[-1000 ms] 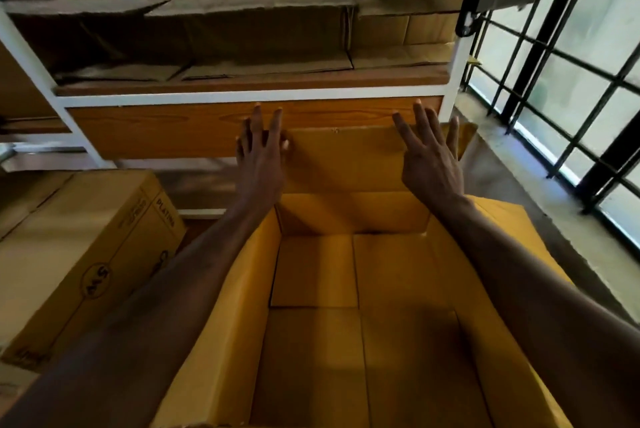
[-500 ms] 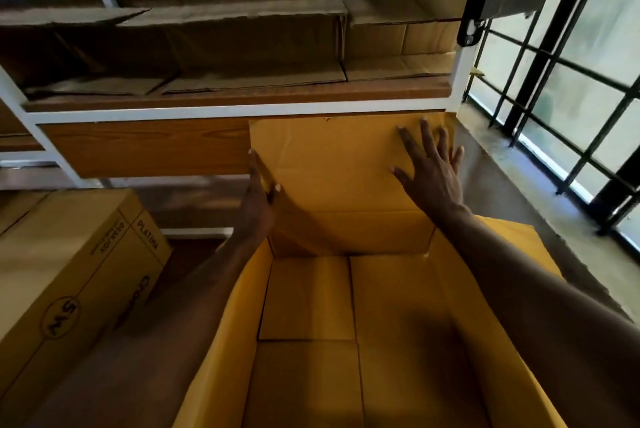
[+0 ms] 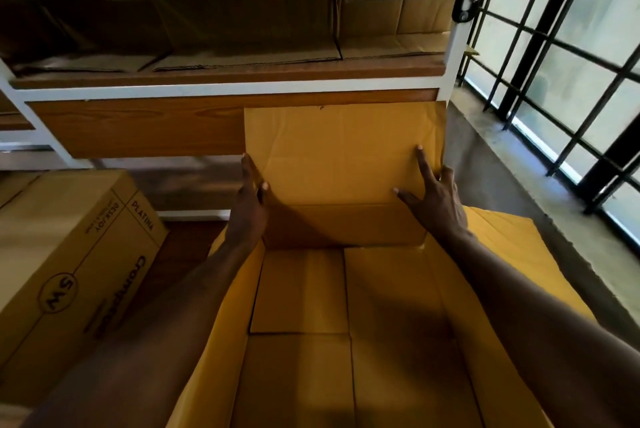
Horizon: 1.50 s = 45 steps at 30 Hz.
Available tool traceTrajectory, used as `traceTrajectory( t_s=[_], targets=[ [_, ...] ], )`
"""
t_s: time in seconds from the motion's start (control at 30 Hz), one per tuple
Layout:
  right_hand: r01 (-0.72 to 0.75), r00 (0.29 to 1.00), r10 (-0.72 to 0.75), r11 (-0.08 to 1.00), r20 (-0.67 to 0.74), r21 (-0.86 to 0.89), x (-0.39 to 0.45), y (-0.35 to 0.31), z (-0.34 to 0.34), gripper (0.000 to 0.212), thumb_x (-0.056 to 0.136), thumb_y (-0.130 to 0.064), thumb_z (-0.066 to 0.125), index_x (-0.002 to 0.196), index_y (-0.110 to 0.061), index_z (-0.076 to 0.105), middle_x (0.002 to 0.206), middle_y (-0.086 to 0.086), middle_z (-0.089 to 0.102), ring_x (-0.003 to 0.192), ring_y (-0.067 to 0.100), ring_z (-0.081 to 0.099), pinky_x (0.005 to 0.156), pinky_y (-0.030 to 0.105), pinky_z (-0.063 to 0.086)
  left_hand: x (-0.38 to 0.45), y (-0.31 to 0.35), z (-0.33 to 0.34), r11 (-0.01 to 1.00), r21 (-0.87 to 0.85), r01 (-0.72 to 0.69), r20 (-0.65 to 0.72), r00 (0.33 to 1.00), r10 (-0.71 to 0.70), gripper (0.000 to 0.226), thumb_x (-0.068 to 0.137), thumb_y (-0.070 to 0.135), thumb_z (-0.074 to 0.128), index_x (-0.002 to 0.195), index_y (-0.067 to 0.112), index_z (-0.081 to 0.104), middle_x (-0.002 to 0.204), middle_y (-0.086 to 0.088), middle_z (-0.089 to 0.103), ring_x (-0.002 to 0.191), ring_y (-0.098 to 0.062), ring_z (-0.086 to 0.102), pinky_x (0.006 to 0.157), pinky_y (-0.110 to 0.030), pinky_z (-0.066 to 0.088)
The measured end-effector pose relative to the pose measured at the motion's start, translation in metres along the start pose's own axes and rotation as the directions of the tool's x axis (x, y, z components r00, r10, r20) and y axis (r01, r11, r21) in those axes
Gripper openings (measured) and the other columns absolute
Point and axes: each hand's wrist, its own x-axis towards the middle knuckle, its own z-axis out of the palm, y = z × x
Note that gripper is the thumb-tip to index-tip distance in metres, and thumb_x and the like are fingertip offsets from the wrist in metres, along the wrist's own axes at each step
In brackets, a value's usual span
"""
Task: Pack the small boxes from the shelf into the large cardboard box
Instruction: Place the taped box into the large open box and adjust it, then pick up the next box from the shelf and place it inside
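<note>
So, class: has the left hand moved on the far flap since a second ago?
Yes. The left hand has slid down from the far flap's top edge, near the shelf rail, to its left edge.

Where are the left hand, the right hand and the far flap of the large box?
left hand (image 3: pixel 247 211), head view, back of the hand.
right hand (image 3: pixel 438 201), head view, back of the hand.
far flap (image 3: pixel 339 150), head view, middle of its inner face.
</note>
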Motion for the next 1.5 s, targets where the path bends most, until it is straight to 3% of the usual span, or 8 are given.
traceTrajectory(
  t_s=[0.2, 0.43, 0.6, 0.9, 1.03, 1.17, 1.3, 1.5],
  targets=[
    [-0.045, 0.997, 0.046, 0.999, 0.060, -0.020, -0.005, -0.008, -0.003, 0.103, 0.090, -0.078, 0.058, 0.161, -0.057, -0.013, 0.172, 0.025, 0.005, 0.142, 0.062, 0.038, 0.100, 0.074, 0.049, -0.003, 0.001, 0.001, 0.995, 0.093, 0.045, 0.034, 0.998, -0.049, 0.083, 0.116, 0.042, 0.045, 0.173, 0.034, -0.015, 0.149, -0.032, 0.052, 0.114, -0.047, 0.064, 0.077, -0.047, 0.053],
    [-0.045, 0.999, 0.046, 0.997, 0.012, -0.059, -0.015, -0.016, -0.008, 0.105, 0.091, -0.077, 0.059, 0.164, -0.051, -0.011, 0.173, 0.025, -0.012, 0.151, 0.061, 0.022, 0.109, 0.075, 0.041, -0.008, 0.002, -0.009, 0.977, 0.212, 0.030, 0.026, 0.999, -0.036, 0.096, 0.110, 0.047, 0.057, 0.173, 0.034, -0.013, 0.171, -0.027, 0.030, 0.148, -0.054, 0.041, 0.111, -0.072, 0.046],
    [-0.055, 0.998, 0.055, 0.993, -0.008, -0.105, -0.022, -0.033, -0.020, 0.105, 0.092, -0.077, 0.057, 0.164, -0.049, -0.013, 0.174, 0.022, -0.015, 0.155, 0.060, 0.008, 0.117, 0.076, 0.026, -0.023, 0.018, -0.025, 0.961, 0.275, -0.014, 0.041, 0.999, 0.003, 0.095, 0.109, 0.052, 0.056, 0.172, 0.034, -0.013, 0.180, -0.021, 0.009, 0.163, -0.050, 0.017, 0.126, -0.072, 0.026],
    [0.069, 0.993, -0.047, 0.976, 0.110, -0.208, -0.060, -0.087, -0.044, 0.092, 0.100, -0.065, 0.055, 0.168, -0.040, -0.003, 0.176, 0.017, -0.012, 0.158, 0.054, 0.002, 0.123, 0.072, 0.017, -0.071, 0.068, -0.046, 0.824, 0.537, -0.179, 0.109, 0.984, 0.142, 0.087, 0.112, 0.051, 0.050, 0.174, 0.031, -0.007, 0.181, -0.018, 0.006, 0.167, -0.043, 0.006, 0.131, -0.065, 0.019],
    [0.170, 0.974, -0.133, 0.964, 0.182, -0.206, -0.096, -0.120, -0.049, 0.086, 0.103, -0.052, 0.059, 0.170, -0.034, 0.007, 0.177, 0.015, 0.001, 0.160, 0.049, 0.006, 0.126, 0.066, 0.016, -0.113, 0.081, -0.053, 0.791, 0.574, -0.214, 0.133, 0.977, 0.167, 0.084, 0.112, 0.048, 0.051, 0.175, 0.028, 0.000, 0.182, -0.010, 0.011, 0.168, -0.036, 0.010, 0.132, -0.060, 0.016],
    [0.265, 0.940, -0.205, 0.942, 0.272, -0.207, -0.137, -0.160, -0.051, 0.060, 0.106, -0.040, 0.057, 0.160, -0.021, 0.042, 0.167, 0.013, 0.037, 0.155, 0.038, 0.032, 0.126, 0.055, 0.026, -0.165, 0.074, -0.071, 0.816, 0.524, -0.245, 0.184, 0.968, 0.173, 0.074, 0.112, 0.043, 0.052, 0.174, 0.021, 0.018, 0.180, -0.007, 0.023, 0.168, -0.033, 0.013, 0.134, -0.059, 0.014],
    [0.255, 0.935, -0.202, 0.954, 0.290, -0.158, -0.179, -0.215, -0.054, 0.042, 0.105, -0.038, 0.052, 0.142, -0.024, 0.064, 0.129, 0.009, 0.074, 0.113, 0.035, 0.070, 0.084, 0.043, 0.059, -0.200, 0.060, -0.107, 0.843, 0.498, -0.203, 0.188, 0.974, 0.124, 0.068, 0.113, 0.043, 0.050, 0.172, 0.027, 0.023, 0.176, -0.004, 0.034, 0.164, -0.030, 0.027, 0.134, -0.056, 0.019],
    [0.289, 0.934, -0.242, 0.945, 0.263, -0.156, -0.230, -0.310, -0.035, 0.032, 0.105, -0.043, 0.051, 0.114, -0.023, 0.074, 0.108, 0.006, 0.077, 0.092, 0.032, 0.073, 0.068, 0.037, 0.055, -0.230, 0.025, -0.202, 0.847, 0.503, -0.172, 0.138, 0.983, 0.118, 0.054, 0.111, 0.045, 0.052, 0.162, 0.029, 0.046, 0.153, -0.006, 0.064, 0.144, -0.025, 0.057, 0.129, -0.050, 0.030]
  ],
)
